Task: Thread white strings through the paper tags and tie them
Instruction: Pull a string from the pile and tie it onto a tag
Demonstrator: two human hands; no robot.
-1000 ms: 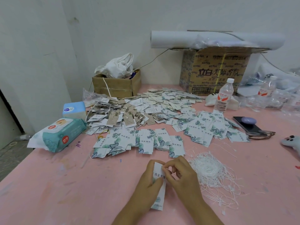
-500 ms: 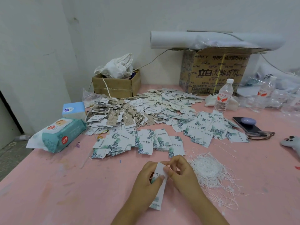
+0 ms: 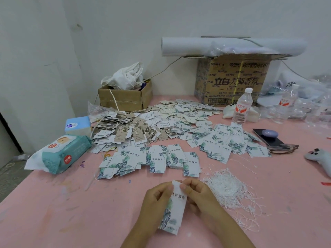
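Near the front of the pink table, my left hand grips a white paper tag with a green leaf print by its left edge. My right hand pinches the tag's top right corner; whether a string is between the fingers I cannot tell. A tangled heap of white strings lies just right of my right hand. Rows of the same leaf-print tags lie beyond my hands, and a bigger heap of tags spreads behind them.
A wet-wipe pack and a blue box sit at the left. Two cardboard boxes stand at the back wall. A water bottle, a phone and a grey plush toy lie at the right.
Both hands have turned the tag so its printed face shows more fully, and my right-hand fingers have shifted at its top edge. Nothing else on the table moved.
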